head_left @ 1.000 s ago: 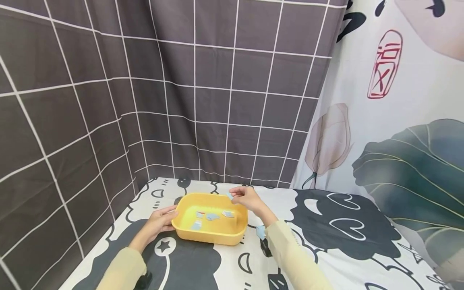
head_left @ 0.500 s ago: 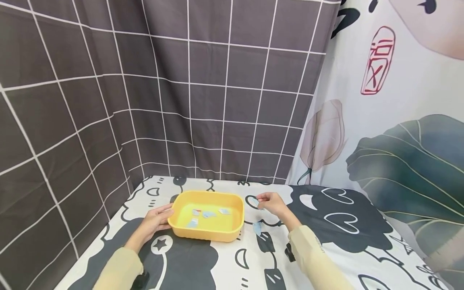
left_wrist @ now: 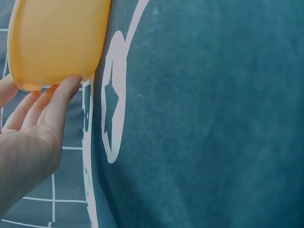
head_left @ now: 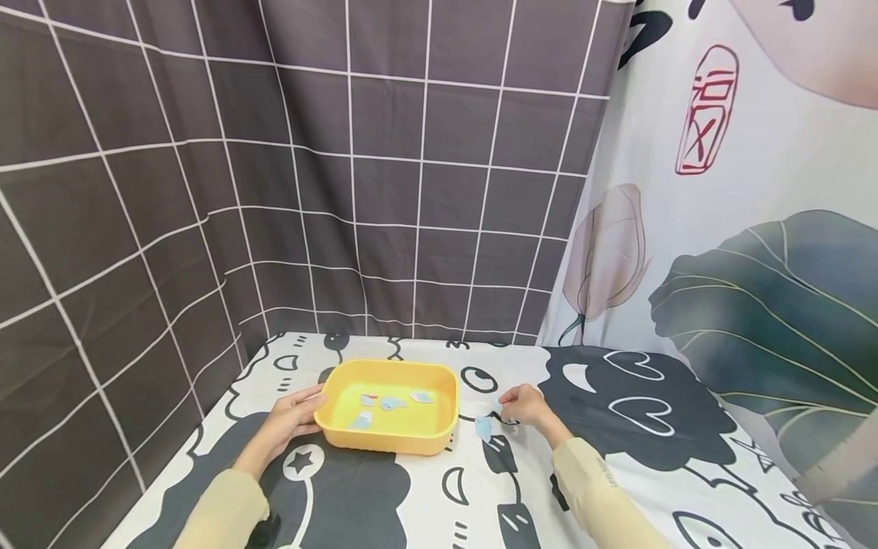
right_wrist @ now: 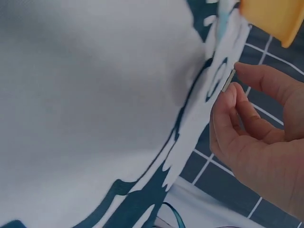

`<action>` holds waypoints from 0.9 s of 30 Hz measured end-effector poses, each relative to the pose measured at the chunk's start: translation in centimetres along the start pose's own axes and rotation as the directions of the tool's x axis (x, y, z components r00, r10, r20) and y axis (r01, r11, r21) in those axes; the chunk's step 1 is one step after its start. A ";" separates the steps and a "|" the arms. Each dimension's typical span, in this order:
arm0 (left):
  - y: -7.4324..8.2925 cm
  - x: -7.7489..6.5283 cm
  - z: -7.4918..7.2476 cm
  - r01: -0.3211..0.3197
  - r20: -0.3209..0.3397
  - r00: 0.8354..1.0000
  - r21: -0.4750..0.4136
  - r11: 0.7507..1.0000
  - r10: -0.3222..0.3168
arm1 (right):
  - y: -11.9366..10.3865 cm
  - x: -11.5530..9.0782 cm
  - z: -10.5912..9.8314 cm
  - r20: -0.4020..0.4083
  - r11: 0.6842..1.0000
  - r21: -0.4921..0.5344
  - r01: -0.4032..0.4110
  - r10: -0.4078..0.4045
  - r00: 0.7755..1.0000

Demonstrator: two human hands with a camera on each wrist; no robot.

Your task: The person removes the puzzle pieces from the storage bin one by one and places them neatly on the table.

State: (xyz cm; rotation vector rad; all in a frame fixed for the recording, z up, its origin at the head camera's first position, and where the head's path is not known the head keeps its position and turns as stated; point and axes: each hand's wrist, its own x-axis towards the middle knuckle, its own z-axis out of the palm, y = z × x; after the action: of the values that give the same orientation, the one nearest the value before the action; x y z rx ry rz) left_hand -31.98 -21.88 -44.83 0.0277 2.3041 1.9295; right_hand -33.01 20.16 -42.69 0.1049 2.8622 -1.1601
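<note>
My left hand holds the left end of a yellow plastic basin. In the left wrist view, the fingertips lie against the basin's outer wall, with one digit at its rim. Inside the basin, several small flat light-blue pieces with irregular outlines, like jigsaw pieces, lie apart, one of them a blue piece. My right hand pinches a thin flat piece between thumb and fingertip, seen edge-on. A light-blue piece lies on the cloth just left of that hand.
A black-and-white cartoon cloth covers the surface. Behind it hangs a dark grid curtain, and to the right a white flowered curtain.
My right hand has moved from over the basin's right rim to the cloth on its right and come lower, keeping its small piece. The left hand stays at the basin.
</note>
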 end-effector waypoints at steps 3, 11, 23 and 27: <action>0.0 0.0 0.0 0.000 0.000 1.000 0.000 1.000 0.000 | 0.5 0.1 0.4 0.010 1.000 -0.021 -0.010 0.010 1.000; 0.1 0.0 0.0 0.002 -0.007 1.000 -0.009 1.000 -0.002 | 1.4 0.1 1.1 0.006 0.999 -0.033 -0.025 0.025 1.000; 0.1 0.0 -0.1 -0.014 0.002 1.000 -0.012 1.000 0.014 | 1.4 -0.3 0.8 -0.001 0.998 0.049 -0.034 0.034 0.999; 0.1 0.0 0.0 -0.011 -0.002 1.000 -0.012 1.000 0.011 | 1.0 -0.7 0.5 -0.004 0.994 0.104 -0.025 0.026 1.000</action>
State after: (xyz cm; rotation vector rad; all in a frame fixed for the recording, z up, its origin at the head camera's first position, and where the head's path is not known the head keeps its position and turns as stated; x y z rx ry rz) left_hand -31.99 -21.90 -44.73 0.0381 2.2984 1.9489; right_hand -32.20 20.50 -43.72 0.1487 2.7962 -1.3050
